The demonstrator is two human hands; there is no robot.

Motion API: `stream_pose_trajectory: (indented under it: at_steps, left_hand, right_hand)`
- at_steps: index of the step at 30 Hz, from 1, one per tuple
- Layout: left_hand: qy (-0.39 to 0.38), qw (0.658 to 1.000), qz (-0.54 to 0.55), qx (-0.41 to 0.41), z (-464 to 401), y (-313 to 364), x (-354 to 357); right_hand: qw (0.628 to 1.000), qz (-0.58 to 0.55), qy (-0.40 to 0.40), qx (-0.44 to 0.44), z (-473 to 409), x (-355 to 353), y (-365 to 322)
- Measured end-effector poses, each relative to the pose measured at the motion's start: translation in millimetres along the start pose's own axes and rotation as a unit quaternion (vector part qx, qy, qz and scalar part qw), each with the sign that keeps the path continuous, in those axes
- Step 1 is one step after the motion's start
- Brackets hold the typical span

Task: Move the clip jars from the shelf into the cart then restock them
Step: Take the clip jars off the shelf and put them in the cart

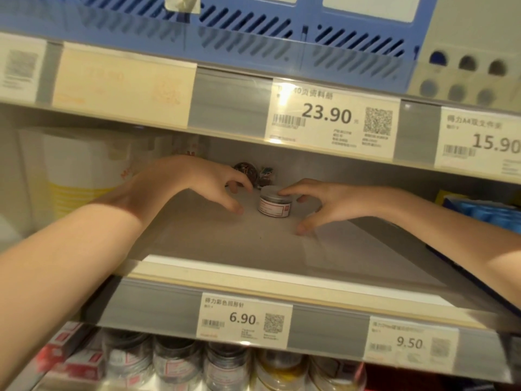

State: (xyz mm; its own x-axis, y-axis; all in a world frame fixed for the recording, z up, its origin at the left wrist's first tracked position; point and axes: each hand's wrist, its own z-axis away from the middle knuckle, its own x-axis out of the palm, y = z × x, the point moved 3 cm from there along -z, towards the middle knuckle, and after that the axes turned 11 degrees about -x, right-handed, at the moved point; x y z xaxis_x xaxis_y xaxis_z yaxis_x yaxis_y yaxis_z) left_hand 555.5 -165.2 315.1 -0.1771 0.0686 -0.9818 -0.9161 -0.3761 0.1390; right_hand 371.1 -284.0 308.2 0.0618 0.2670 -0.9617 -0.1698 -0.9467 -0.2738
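One small round clip jar [270,204], with a grey lid and a white label, stands deep on the grey middle shelf [225,249]. My left hand [208,182] reaches in just left of it, fingers loosely curled and holding nothing. From the right, my right hand [315,206] spreads its fingers beside the jar; its fingertip lies at the lid's edge, the thumb down on the shelf. Two more clip jars [255,172] lie on their sides at the back, partly hidden behind my left hand.
White and yellow packs [81,170] fill the shelf's left side and blue boxes [485,213] its right. The shelf below holds several clip jars [225,365]. Price tags [245,320] line the shelf edges; blue file baskets [253,26] stand above.
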Motion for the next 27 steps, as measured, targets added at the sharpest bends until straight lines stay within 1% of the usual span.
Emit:
stream_pose_trajectory:
  at_steps: [5,9,15,18,20,24,27]
  left_hand:
    - [0.001,1.0,0.006,0.016,4,5,-1]
    - [-0.001,0.999,0.014,0.044,7,13,-1]
    - [-0.011,0.999,0.009,0.05,5,15,0]
    - [-0.002,0.999,-0.008,0.038,5,13,0]
    - [0.001,0.999,-0.027,0.023,6,11,-3]
    - [-0.013,0.997,-0.064,-0.028,11,5,-8]
    - [-0.02,0.994,-0.085,-0.06,14,0,-11]
  right_hand:
    - [0.999,-0.023,-0.014,-0.021,7,5,-18]
    - [0.999,-0.009,-0.022,-0.034,5,7,-28]
    - [0.998,-0.004,-0.025,-0.05,-2,8,-34]
    - [0.999,-0.007,-0.023,-0.047,-3,8,-30]
    - [0.999,-0.003,-0.008,-0.042,-3,7,-24]
    - [0.999,0.032,0.02,-0.025,-11,1,-10]
    - [0.998,0.058,0.024,-0.01,-22,-6,0]
